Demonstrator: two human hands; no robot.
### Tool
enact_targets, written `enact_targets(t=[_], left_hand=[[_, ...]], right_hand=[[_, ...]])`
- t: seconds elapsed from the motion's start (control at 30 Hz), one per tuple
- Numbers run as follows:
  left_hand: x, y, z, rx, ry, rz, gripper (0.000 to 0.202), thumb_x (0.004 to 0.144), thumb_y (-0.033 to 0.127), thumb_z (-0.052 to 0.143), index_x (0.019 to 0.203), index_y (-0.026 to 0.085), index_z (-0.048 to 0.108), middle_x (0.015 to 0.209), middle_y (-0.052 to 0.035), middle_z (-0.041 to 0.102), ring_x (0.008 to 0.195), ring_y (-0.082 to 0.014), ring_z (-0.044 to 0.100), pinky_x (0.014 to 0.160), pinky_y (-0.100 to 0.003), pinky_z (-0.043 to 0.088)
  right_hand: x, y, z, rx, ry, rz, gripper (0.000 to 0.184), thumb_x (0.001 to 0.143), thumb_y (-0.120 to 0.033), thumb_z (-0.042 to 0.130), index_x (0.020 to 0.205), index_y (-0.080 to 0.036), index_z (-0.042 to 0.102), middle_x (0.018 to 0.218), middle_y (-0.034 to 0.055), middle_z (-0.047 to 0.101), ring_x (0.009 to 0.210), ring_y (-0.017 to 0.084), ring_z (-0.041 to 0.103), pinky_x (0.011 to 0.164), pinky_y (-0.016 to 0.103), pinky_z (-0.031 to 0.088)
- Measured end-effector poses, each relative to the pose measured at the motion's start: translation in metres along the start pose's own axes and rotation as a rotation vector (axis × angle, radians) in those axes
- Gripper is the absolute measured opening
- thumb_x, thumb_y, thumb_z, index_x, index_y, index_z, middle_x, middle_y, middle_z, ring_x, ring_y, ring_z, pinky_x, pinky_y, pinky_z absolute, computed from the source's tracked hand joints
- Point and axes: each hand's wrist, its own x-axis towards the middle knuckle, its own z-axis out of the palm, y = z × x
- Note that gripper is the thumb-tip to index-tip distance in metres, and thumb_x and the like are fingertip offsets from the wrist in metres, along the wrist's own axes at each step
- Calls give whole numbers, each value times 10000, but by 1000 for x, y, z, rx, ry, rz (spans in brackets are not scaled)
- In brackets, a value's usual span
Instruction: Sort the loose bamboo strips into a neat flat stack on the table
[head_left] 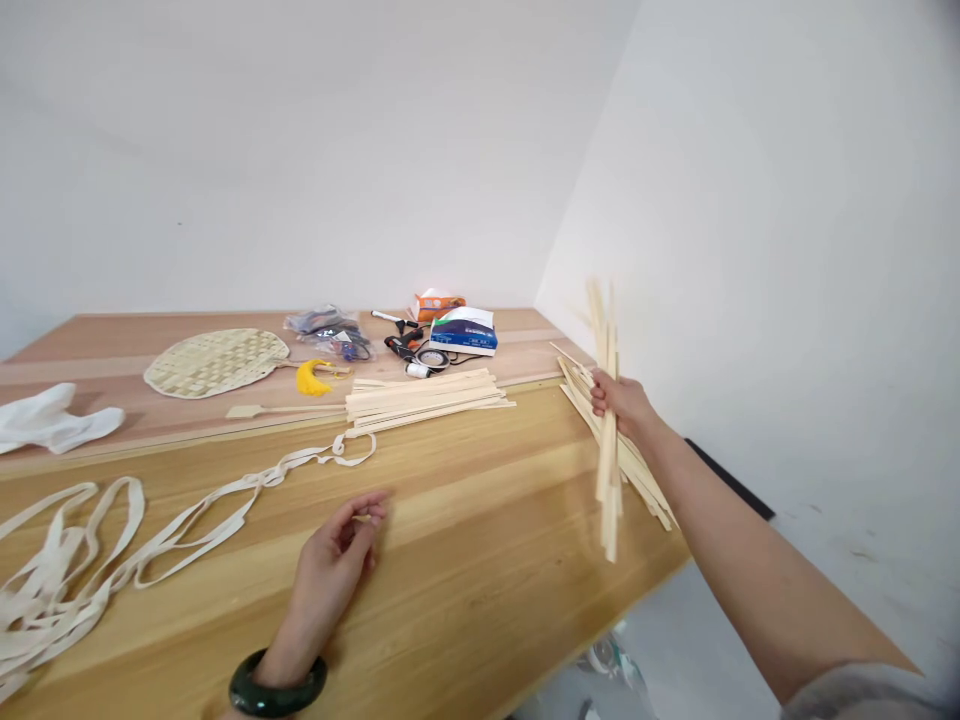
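My right hand [624, 400] is closed around a bundle of thin pale bamboo strips [607, 470], held roughly upright over the table's right side. Behind and below it, more loose strips [641, 470] lie slanting along the right edge, partly covered by the bundle and my hand. My left hand [341, 550], with a dark green bangle [277, 684] at the wrist, rests near the middle of the table. Its fingers are loosely curled and apart, with nothing visible in them. Beyond it lies another pile of flat strips [424, 400].
Long cream cloth ribbon [187, 535] trails across the left of the wooden table [480, 590]. Farther back are a woven fan [217, 362], a yellow tassel [311, 378], a glue gun [405, 345], tape [433, 360], a blue tissue pack [463, 332] and white gloves [56, 420]. A wall stands right.
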Motion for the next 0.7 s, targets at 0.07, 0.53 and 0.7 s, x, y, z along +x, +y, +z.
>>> enact_targets(t=[0.07,0.53,0.7], left_hand=[[-2,11,4,8,-1,31,561,706,563,645,1066,132,658,901,-52,654,513,-97,511,513,-264,446],[37,91,86,69,-330,365,925,660,343,795,1461,191,358,1437,-142,502,1317,-273,482,1146,-464,340],[54,102,127,79,-416,390,833,580,203,829,1338,155,486,1313,-149,604,1247,-326,552,1087,-493,407]], right_hand=[[-14,-18,17,71,-24,-107,282,969,-373,554,765,-183,512,561,-93,439,406,48,400,397,182,385],[-92,-1,83,198,-114,-480,325,662,-467,797,731,-169,687,719,38,723,737,205,696,766,345,561],[-89,1,85,199,-130,-424,351,645,-443,792,833,-154,727,828,88,770,777,261,730,749,405,592]])
